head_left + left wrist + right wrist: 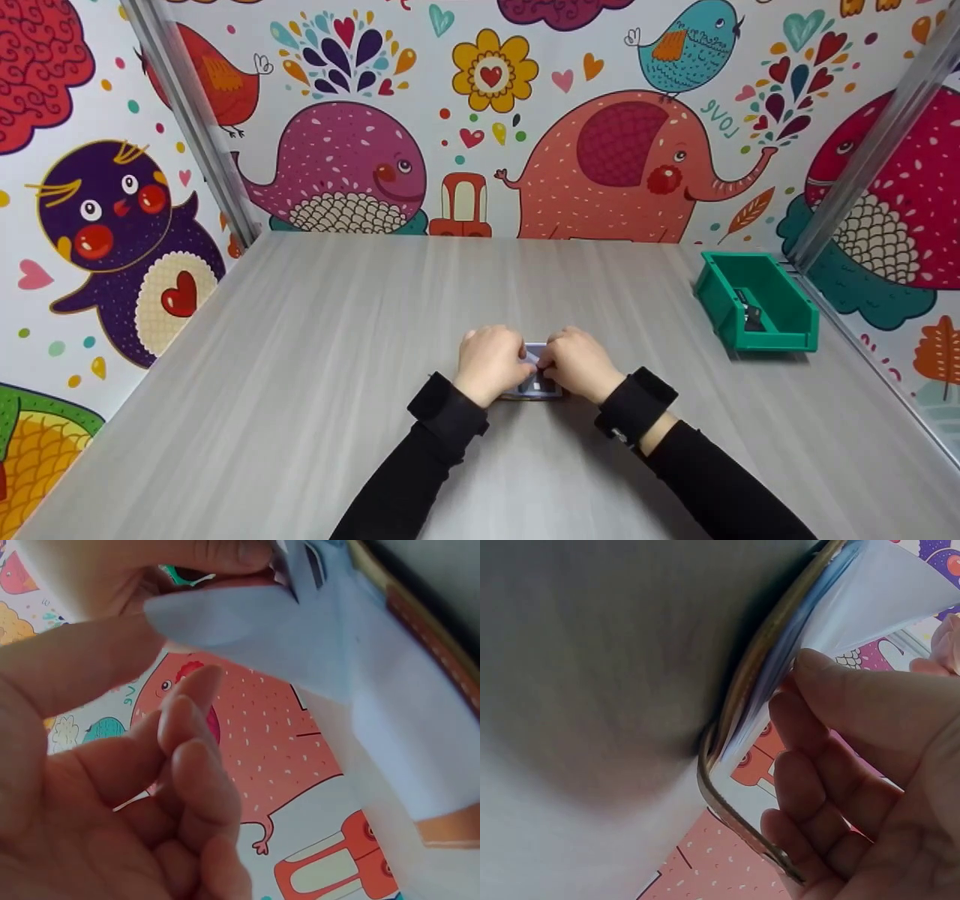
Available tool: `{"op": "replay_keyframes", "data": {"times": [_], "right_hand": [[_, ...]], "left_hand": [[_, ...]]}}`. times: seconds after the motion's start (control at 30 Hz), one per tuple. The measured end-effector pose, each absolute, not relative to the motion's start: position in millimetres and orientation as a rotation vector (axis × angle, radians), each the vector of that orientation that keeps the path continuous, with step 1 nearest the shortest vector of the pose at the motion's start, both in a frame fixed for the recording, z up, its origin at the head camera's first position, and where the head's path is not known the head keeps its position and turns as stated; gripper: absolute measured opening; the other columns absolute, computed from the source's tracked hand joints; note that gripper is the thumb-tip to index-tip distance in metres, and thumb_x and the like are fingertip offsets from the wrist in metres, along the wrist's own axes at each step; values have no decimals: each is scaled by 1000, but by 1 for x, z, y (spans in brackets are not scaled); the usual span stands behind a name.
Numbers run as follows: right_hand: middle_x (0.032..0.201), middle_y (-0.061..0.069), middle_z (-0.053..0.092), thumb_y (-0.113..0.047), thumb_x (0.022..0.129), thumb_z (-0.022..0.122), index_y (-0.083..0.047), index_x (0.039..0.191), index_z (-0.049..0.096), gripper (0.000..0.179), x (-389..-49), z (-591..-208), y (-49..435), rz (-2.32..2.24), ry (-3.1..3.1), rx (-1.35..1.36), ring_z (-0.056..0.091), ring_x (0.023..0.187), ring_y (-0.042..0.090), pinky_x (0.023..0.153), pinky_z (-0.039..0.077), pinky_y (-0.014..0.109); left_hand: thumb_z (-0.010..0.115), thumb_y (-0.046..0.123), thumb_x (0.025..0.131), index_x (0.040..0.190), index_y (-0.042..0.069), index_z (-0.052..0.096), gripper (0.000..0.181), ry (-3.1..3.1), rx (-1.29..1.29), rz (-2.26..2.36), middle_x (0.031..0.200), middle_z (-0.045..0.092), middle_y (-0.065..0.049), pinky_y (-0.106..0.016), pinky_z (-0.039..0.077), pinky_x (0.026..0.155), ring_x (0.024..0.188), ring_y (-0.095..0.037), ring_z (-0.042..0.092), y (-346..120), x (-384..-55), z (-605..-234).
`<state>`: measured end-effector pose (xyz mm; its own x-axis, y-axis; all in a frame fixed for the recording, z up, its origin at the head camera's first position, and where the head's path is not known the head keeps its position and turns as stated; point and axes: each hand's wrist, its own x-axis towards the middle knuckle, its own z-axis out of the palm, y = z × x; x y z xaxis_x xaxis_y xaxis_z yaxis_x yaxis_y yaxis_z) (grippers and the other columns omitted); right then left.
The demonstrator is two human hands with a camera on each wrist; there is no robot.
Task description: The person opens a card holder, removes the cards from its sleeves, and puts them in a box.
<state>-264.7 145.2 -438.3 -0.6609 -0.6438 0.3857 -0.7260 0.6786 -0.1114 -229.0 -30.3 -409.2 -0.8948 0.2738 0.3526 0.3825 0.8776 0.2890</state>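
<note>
A small card holder [538,384] with clear plastic sleeves lies between my hands in the head view. Its tan stitched cover [431,634] shows in the left wrist view. My left hand [491,364] is at its left side, thumb against the tip of a lifted plastic sleeve [240,626]; its other fingers are loosely bent, apart from the sleeve. From the right, my right hand [581,364] pinches the sleeves' edge between thumb and index finger. In the right wrist view, a narrow strap [739,821] sticks out from the cover by its lower fingers.
A green bin [772,341] stands at the table's right side with small dark items [750,313] inside. The grey wood-grain table [300,360] meets printed walls behind and at both sides. Metal posts [199,127] mark the corners.
</note>
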Motion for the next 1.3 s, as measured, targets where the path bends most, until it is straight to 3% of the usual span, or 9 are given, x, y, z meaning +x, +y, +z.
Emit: {"op": "replay_keyframes", "data": {"times": [0.33, 0.53, 0.8, 1.1, 1.3], "right_hand": [[70, 2, 64, 2, 66, 85, -8, 71, 76, 14, -264, -438, 144, 372, -2569, 1087, 54, 66, 22, 65, 45, 36], [71, 3, 65, 3, 65, 84, -7, 72, 76, 15, -265, -438, 145, 364, -2570, 1091, 55, 67, 23, 66, 45, 36], [71, 3, 65, 4, 65, 84, -7, 72, 76, 15, -265, -438, 145, 373, -2572, 1084, 54, 67, 23, 64, 45, 36], [72, 4, 66, 4, 65, 84, -7, 72, 76, 16, -265, -438, 145, 364, -2588, 1085, 54, 68, 23, 66, 46, 38], [72, 4, 66, 4, 65, 84, -7, 73, 76, 16, -265, -438, 145, 368, -2587, 1096, 55, 68, 23, 66, 46, 38]], "left_hand": [[86, 40, 68, 59, 20, 56, 37, -2794, -519, -384, 64, 51, 8, -32, 33, 59, 62, -15, 50, -23, -228, -411], [87, 40, 67, 63, 18, 57, 37, -2801, -524, -241, 70, 56, 3, -33, 34, 62, 69, -19, 56, -20, -228, -414], [84, 33, 68, 66, 16, 61, 29, -2807, -511, -215, 69, 59, 2, -33, 34, 63, 67, -20, 56, -19, -228, -417], [79, 20, 69, 55, 18, 49, 33, -2756, -509, -215, 59, 55, 4, -31, 31, 58, 57, -19, 54, -19, -228, -420], [77, 19, 71, 57, 17, 53, 28, -2770, -497, -217, 61, 57, 4, -32, 34, 58, 58, -20, 56, -20, -229, -421]]}}
